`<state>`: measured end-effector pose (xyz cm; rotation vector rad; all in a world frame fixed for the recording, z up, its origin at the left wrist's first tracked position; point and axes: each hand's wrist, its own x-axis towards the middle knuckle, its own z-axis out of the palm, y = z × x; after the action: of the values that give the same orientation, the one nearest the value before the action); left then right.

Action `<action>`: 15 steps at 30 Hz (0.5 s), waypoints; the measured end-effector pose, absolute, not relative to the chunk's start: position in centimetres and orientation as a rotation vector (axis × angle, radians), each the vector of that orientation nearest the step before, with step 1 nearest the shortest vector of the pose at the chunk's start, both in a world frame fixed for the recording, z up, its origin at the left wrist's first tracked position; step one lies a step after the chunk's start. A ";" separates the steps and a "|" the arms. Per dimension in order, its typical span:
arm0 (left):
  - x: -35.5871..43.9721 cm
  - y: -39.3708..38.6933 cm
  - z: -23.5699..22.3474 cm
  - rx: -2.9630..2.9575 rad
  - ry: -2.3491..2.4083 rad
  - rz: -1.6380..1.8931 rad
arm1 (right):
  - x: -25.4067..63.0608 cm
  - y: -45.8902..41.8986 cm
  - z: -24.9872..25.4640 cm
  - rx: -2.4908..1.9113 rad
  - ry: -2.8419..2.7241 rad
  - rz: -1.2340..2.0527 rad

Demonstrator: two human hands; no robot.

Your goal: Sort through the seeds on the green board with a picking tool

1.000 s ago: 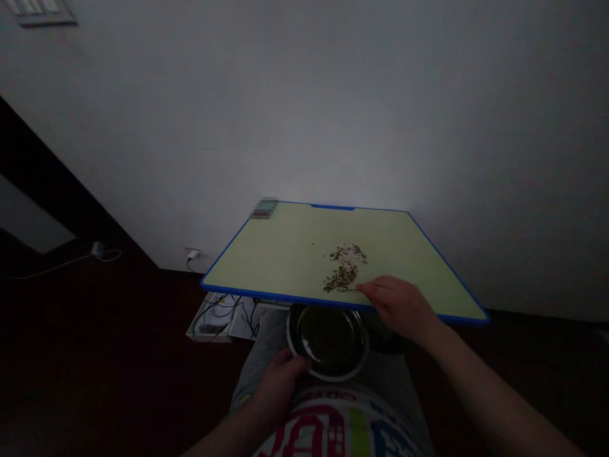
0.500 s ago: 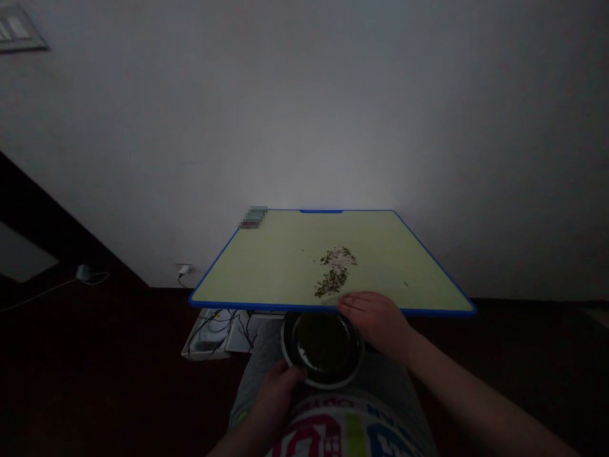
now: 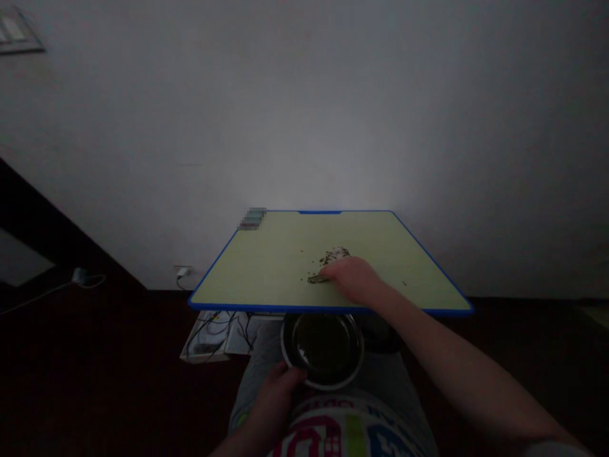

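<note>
My left hand is closed on the near left rim of a round metal bowl that rests between my thighs, below the table edge. Dark content or a dark inside shows in the bowl; I cannot tell which. My right hand is low over the tabletop, fingers together around a thin, flat, pale piece whose kind I cannot make out. Its edge lies at some small brown grains. Just beyond my fingers lies a pile of brown grains with a pale patch, partly hidden by the hand.
The light table has a blue rim and stands against a grey wall. A small dark sliver lies on its right side. Under the left edge is a white box with cables. A plug sits in the wall.
My right hand has moved from the table's near edge forward and slightly left into the grains. The near grains are now bunched or covered. My left hand and the bowl stay in place.
</note>
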<state>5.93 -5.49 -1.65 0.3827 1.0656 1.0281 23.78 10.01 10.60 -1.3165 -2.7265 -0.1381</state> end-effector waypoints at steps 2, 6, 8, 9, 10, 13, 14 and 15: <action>5.9 -5.5 -1.6 0.392 1.076 1.029 | 24.8 9.9 11.5 -1.325 -2.659 -0.108; 5.9 -5.7 -1.8 0.398 1.050 1.024 | 27.7 8.9 12.3 -1.312 -2.529 -0.009; 5.9 -5.7 -1.9 0.397 1.037 1.024 | 29.1 8.4 11.9 -1.298 -2.479 0.014; 5.9 -5.7 -1.9 0.398 1.032 1.025 | 29.8 8.2 11.5 -1.296 -2.466 0.027; 5.9 -5.8 -1.9 0.400 1.024 1.031 | 30.3 8.0 11.0 -1.299 -2.463 0.040; 6.0 -5.8 -1.6 0.387 1.000 1.035 | 31.6 7.7 9.6 -1.336 -2.431 0.058; 6.1 -5.7 -1.5 0.380 1.001 1.039 | 31.8 7.7 9.2 -1.357 -2.418 0.060; 6.1 -5.7 -1.4 0.377 1.020 1.030 | 32.0 7.7 9.0 -1.376 -2.408 0.063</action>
<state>6.09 -5.71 -1.41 0.3770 1.0202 1.0298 32.00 7.67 8.98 -1.3761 -2.4078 0.0633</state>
